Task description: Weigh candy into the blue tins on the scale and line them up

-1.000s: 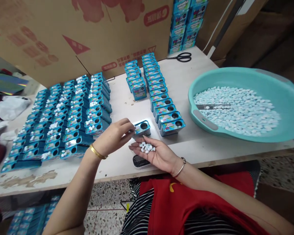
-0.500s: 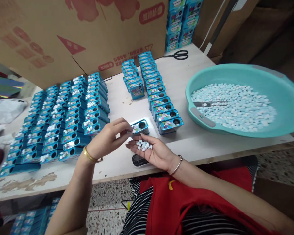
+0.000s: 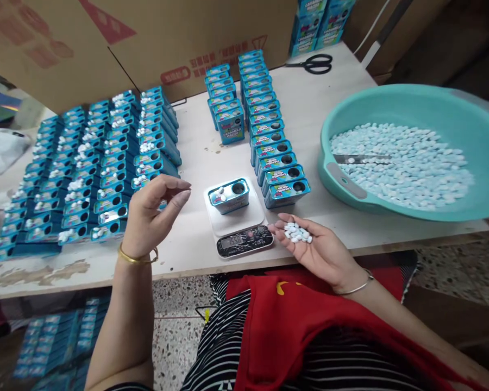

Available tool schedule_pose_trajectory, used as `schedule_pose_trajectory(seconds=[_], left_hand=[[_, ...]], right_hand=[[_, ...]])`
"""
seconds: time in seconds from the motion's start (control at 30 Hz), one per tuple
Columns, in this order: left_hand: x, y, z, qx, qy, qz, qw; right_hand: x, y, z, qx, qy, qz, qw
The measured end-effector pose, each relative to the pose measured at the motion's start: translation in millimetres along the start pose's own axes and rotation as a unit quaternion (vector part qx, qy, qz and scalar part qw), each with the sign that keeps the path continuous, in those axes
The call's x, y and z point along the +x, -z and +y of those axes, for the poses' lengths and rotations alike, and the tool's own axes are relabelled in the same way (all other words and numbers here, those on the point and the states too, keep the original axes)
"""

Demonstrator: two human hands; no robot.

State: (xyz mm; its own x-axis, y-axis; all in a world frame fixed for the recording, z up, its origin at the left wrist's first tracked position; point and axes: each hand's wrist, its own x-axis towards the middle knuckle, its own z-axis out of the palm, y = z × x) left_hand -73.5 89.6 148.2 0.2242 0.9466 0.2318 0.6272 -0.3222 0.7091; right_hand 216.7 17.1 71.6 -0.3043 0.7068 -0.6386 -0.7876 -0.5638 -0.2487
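Observation:
A small blue tin (image 3: 228, 196) stands on a white kitchen scale (image 3: 222, 224), its round hole uncovered and a few white candies (image 3: 220, 192) lying on its lid. To the left of the scale my left hand (image 3: 152, 212) hovers, thumb and fingers slightly apart and nothing visible between them. My right hand (image 3: 321, 247) is palm up and cupped, right of the scale's display (image 3: 244, 241), holding a small heap of pale candies (image 3: 298, 232). The display is lit, but its digits are hard to read.
Rows of blue tins (image 3: 77, 190), many topped with candies, fill the left of the table. Two shorter rows of tins (image 3: 269, 130) stand behind the scale. At right is a turquoise basin (image 3: 346, 187) of candies with a flat metal strip in it. Black scissors (image 3: 318, 64) lie farther back.
My left hand has drawn back leftward from the tin on the scale. My right hand, still cupping candies, has moved right, uncovering the scale and its display. The view has shifted slightly.

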Motion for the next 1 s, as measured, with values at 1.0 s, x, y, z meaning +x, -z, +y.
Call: schedule_pose_trajectory(seconds=[1.0], left_hand=[[13.1,-47.2,68.5,0.113,-0.23,-0.191,0.948]], right_hand=[[0.8,-30.2,21.9,-0.001,-0.059,-0.112,0.992]])
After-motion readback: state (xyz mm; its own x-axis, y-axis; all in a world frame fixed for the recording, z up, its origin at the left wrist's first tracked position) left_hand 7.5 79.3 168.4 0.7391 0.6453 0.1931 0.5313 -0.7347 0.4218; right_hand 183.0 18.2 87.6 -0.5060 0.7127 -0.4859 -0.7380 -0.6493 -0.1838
